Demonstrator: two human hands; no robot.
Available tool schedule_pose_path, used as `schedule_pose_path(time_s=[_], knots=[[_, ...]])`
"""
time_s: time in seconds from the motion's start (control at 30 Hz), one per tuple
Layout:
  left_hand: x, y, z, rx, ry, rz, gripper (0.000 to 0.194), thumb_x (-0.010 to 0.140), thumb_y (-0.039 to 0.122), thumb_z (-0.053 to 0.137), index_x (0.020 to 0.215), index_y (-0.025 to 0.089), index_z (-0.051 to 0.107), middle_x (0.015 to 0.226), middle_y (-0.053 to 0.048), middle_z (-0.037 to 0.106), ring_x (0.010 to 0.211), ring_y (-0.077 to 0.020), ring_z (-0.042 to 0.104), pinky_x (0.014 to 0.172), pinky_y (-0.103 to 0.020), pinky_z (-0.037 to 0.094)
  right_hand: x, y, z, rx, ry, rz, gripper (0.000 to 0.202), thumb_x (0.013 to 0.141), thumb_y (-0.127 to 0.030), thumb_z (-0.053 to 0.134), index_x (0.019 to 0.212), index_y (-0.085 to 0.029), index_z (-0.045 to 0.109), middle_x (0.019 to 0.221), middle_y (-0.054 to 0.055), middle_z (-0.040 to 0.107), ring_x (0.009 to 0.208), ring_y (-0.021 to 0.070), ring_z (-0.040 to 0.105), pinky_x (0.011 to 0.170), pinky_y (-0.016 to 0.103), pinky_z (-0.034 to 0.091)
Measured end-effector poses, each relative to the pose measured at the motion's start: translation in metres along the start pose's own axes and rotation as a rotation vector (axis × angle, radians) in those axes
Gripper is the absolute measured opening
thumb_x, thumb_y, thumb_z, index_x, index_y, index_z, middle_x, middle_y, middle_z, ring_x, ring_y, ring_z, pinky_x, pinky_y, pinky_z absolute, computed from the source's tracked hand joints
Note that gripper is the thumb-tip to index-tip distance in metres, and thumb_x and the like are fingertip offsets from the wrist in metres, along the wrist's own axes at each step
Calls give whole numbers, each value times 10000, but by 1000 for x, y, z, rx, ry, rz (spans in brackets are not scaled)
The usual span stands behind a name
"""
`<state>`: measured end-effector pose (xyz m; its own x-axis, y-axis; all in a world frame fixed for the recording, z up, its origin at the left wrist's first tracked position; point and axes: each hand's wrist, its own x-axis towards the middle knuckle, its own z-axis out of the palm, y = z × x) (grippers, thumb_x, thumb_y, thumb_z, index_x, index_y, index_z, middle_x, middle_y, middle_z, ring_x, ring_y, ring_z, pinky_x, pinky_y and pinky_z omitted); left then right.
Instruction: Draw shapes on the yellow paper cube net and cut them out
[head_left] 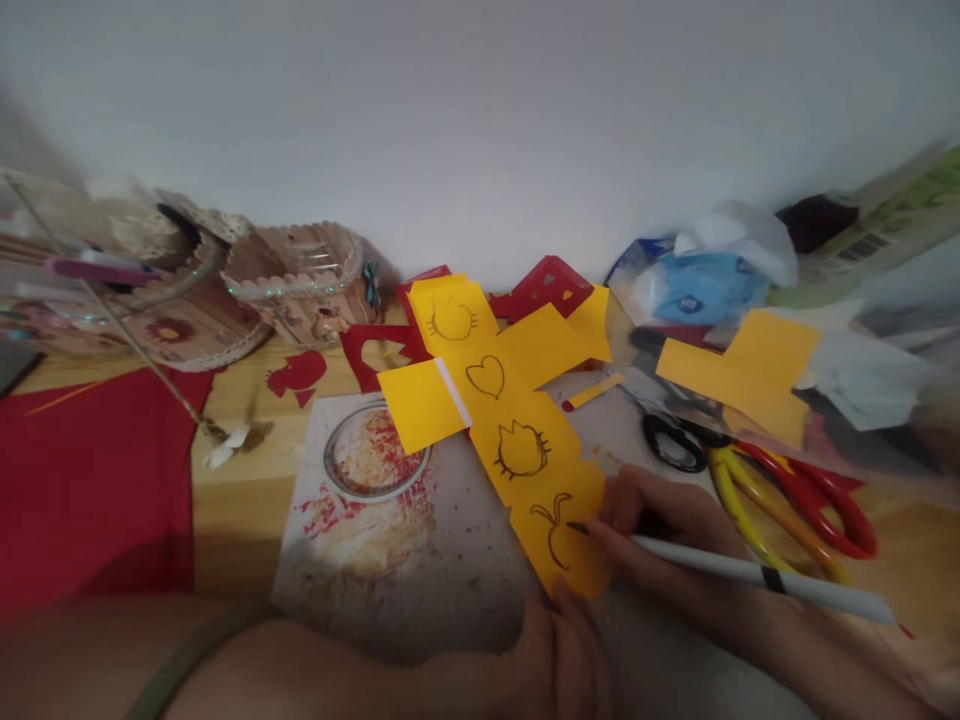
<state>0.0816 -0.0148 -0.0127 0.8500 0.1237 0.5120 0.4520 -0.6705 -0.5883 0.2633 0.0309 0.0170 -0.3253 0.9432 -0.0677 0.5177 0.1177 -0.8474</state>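
Yellow strip (514, 425) slants away leftward; right hand (667, 510) pinches pen (814, 592); left hand (555, 645) touches near end, grip unclear.

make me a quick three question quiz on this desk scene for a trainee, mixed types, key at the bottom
1. Multiple choice: what does the right hand hold?
a) scissors
b) a white pen
c) a glue stick

2. True or false: on the yellow paper, the drawn heart lies between two whiskered outlines.

3. Fill the gap: the large sheet at the left edge of the picture is coloured ____.

Key: 1. b; 2. true; 3. red
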Motion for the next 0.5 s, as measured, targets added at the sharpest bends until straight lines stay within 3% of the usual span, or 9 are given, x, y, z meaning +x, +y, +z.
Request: schedule_pose_path(time_s=[0.5], knots=[[0, 0, -4, 15, -71, 81, 331, 909, 37, 380, 869, 142, 691, 765, 9, 688, 607, -69, 578, 573, -155, 487, -3, 1, 5, -11, -16, -20, 274, 804, -215, 562, 585, -229, 397, 501, -51, 479, 443, 92, 380, 404, 207, 285]])
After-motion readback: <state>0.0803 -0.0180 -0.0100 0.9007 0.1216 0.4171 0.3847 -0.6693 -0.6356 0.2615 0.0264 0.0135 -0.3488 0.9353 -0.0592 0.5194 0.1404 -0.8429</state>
